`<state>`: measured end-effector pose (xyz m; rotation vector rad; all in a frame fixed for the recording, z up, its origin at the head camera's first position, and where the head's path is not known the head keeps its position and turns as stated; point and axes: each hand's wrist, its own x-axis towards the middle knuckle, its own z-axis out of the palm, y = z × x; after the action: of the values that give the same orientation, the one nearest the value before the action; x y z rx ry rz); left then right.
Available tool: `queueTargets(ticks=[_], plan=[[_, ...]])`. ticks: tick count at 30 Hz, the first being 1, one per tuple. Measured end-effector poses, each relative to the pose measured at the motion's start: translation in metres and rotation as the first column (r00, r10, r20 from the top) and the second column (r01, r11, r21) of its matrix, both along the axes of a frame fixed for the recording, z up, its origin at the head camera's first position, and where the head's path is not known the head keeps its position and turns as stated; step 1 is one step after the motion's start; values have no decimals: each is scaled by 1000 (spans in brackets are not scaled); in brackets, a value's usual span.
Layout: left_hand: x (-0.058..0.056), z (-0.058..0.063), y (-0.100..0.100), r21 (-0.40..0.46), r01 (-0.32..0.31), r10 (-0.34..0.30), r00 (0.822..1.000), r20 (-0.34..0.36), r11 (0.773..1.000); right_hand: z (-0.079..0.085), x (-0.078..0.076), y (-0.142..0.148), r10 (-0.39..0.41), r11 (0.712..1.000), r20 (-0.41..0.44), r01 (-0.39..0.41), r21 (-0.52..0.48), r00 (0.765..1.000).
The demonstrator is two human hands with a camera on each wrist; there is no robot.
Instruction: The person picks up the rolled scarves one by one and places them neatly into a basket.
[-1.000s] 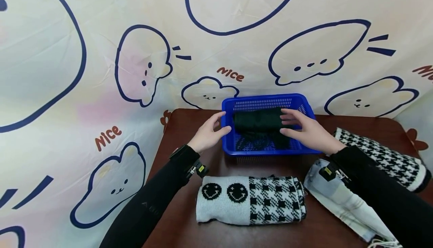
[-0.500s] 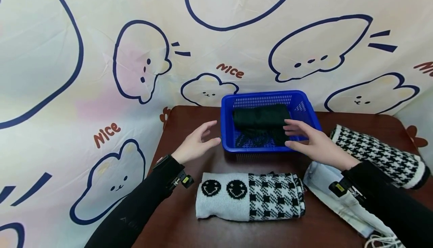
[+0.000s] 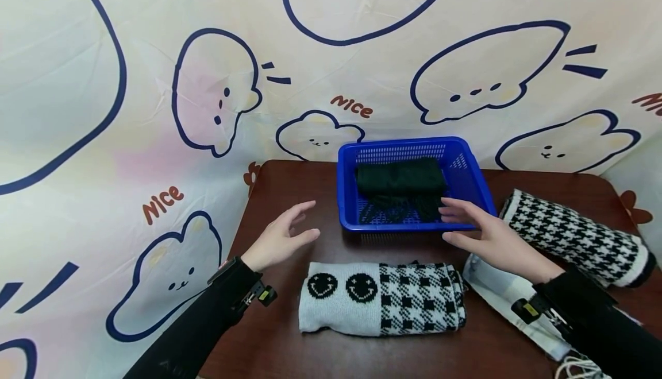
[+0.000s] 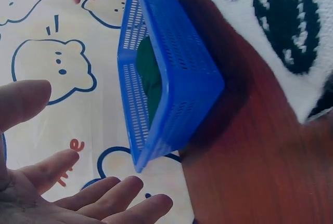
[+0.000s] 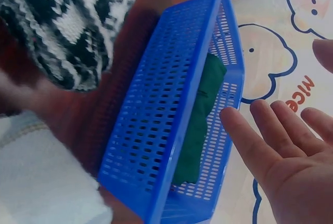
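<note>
A rolled dark green scarf with fringe lies inside the blue plastic basket at the back of the table. Left of the basket, my left hand is in the air with fingers extended, holding nothing. My right hand overlaps the basket's front right corner in the head view, its fingers loosely spread and nothing in them. The right wrist view shows the right fingers beside the basket's rim, apart from the green cloth. In front of the basket lies a folded grey and black-white checked knit scarf with smiley faces.
To the right lies a rolled houndstooth knit with a black end. A folded pale blue and white garment with white cords is partly under my right arm. Behind the table hangs a cartoon-print cloth.
Both hands have drawn back from the basket, the left hand toward the lower left and the right hand toward the lower right. The green scarf stays in the basket.
</note>
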<state>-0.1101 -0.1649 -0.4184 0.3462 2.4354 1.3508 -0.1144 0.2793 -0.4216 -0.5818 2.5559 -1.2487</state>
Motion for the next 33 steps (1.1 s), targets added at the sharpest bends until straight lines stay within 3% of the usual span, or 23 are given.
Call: queueTargets(ticks=[17, 24, 29, 33], plan=[[25, -27, -14, -23, -47, 48, 996, 71, 999, -25, 27, 11, -4, 1000, 47, 5, -19, 999], [36, -42, -18, -26, -56, 58, 994, 94, 998, -39, 36, 13, 8, 999, -30, -9, -34, 1000], [45, -51, -19, -44, -90, 95, 988, 125, 995, -42, 44, 13, -11, 999, 24, 12, -36, 1000], [51, -58, -19, -65, -113, 121, 983, 140, 991, -47, 49, 14, -30, 999, 15, 30, -19, 999]])
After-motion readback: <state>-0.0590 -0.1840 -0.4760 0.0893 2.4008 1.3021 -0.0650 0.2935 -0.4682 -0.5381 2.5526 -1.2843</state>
